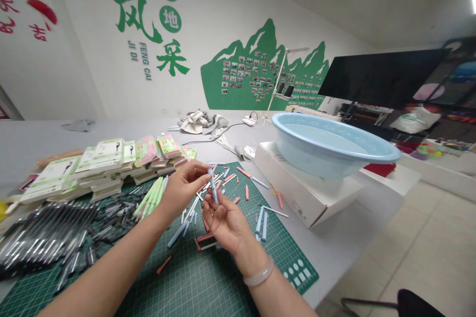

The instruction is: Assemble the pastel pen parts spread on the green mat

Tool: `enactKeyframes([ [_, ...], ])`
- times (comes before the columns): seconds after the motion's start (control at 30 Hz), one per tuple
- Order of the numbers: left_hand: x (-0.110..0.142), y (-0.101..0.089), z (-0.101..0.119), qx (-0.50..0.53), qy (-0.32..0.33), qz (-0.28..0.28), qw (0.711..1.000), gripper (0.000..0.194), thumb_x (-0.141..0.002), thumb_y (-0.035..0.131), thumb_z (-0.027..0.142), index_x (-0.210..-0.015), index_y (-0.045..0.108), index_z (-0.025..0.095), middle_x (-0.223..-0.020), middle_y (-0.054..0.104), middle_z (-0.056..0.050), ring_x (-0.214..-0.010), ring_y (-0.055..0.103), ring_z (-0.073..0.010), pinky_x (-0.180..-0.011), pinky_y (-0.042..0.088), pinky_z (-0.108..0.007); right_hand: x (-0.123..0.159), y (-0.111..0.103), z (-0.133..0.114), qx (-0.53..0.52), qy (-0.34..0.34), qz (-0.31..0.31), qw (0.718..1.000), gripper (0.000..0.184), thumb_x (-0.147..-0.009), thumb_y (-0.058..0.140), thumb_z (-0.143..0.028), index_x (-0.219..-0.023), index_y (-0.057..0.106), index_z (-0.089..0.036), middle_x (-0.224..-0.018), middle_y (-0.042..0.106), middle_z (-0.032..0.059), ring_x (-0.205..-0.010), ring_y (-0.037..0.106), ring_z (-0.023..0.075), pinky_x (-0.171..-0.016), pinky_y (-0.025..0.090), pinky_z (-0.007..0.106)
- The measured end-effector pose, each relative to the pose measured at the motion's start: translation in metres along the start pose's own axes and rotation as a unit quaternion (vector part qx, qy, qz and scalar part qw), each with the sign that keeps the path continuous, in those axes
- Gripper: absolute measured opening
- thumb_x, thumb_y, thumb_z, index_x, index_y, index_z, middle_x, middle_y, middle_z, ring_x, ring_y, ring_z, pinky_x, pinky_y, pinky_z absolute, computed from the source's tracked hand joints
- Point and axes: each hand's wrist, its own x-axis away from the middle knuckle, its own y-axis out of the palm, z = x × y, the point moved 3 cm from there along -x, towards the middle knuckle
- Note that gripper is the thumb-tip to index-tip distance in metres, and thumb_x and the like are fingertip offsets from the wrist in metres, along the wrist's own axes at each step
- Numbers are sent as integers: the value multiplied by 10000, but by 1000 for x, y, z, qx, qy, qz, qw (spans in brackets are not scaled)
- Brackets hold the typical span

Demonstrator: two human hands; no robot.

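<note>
A light blue pen (pixel 213 185) is held nearly upright between my hands, above the green cutting mat (pixel 178 285). My left hand (pixel 186 183) pinches its upper end between thumb and fingers. Lower down, the fingertips of my right hand (pixel 228 220) close around the same pen. Beneath and around them lie scattered pen parts: blue barrels (pixel 264 225), a pink piece (pixel 246 192) and thin white sticks. Some light green pens (pixel 150 200) lie close to my left wrist. A dark red and white piece (pixel 204 242) rests under my right hand.
Many black pens (pixel 48 233) are piled at the left. Behind them are stacked small boxes (pixel 104 153). A blue basin (pixel 334 146) stands on a white carton (pixel 297 183) at the right. Grey cloth gloves (pixel 201 121) and a cable lie at the back.
</note>
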Motion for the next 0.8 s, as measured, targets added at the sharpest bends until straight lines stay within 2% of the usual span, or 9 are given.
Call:
enactKeyframes([
  [0.07,-10,-1,-2,38,-54,-26,997,192,-764,628,258,-929,597,165,-864,671,-49,-838,636,-180,-736,498,-287,0,-2,-1,43,-22,1,999,203,-808,619,-173,-985,631,-74,-824,685,72,-773,637,128,-761,537,243],
  [0.17,-18,-3,-3,40,-74,-48,995,212,-742,644,270,-915,595,157,-852,671,-54,-840,637,-191,-740,492,-297,-2,-4,-3,76,-34,-2,997,218,-796,636,-183,-988,643,-78,-810,692,63,-754,636,121,-769,519,242],
  [0.3,-17,-5,2,-9,-67,-58,996,219,-748,630,284,-926,598,160,-852,671,-55,-837,638,-196,-762,489,-322,-3,-6,-3,95,-34,-1,995,231,-783,651,-205,-982,650,-88,-794,694,54,-750,634,120,-755,507,241],
  [0.4,-11,-5,14,-26,-54,-64,996,211,-755,618,287,-925,597,164,-832,673,-50,-808,639,-189,-739,497,-315,-4,-6,-3,113,-41,-6,993,229,-776,656,-232,-962,654,-98,-835,693,64,-791,635,135,-795,492,268],
  [0.5,-8,-6,25,-31,-17,-73,997,203,-758,611,277,-932,602,173,-850,673,-47,-813,636,-179,-732,499,-298,-4,-5,-7,151,-76,-13,985,269,-782,643,-310,-984,651,-132,-916,688,84,-859,630,163,-861,467,334],
  [0.53,-8,-8,26,-51,-2,-61,997,188,-752,614,274,-912,611,174,-836,672,-43,-801,635,-175,-730,497,-292,-4,-5,-9,170,-93,-14,981,289,-785,633,-335,-998,649,-141,-951,682,89,-881,624,169,-877,457,348],
  [0.63,-11,-10,21,-98,9,-49,994,148,-752,607,273,-861,619,174,-782,670,-34,-759,638,-170,-705,497,-286,-4,-6,-15,237,-153,7,960,294,-782,629,-351,-1003,657,-160,-1013,663,85,-913,606,165,-874,452,335],
  [0.73,-12,-10,14,-96,6,-62,993,159,-765,590,287,-877,603,175,-808,674,-41,-779,642,-175,-713,498,-296,-4,-7,-19,284,-197,32,938,261,-760,650,-330,-968,673,-174,-994,666,72,-907,600,160,-828,467,303],
  [0.8,-12,-9,12,-85,1,-65,994,172,-761,592,284,-898,581,181,-802,677,-35,-762,642,-170,-700,497,-292,-4,-5,-19,300,-211,27,930,251,-747,660,-322,-949,681,-175,-982,672,71,-915,603,167,-817,471,298],
])
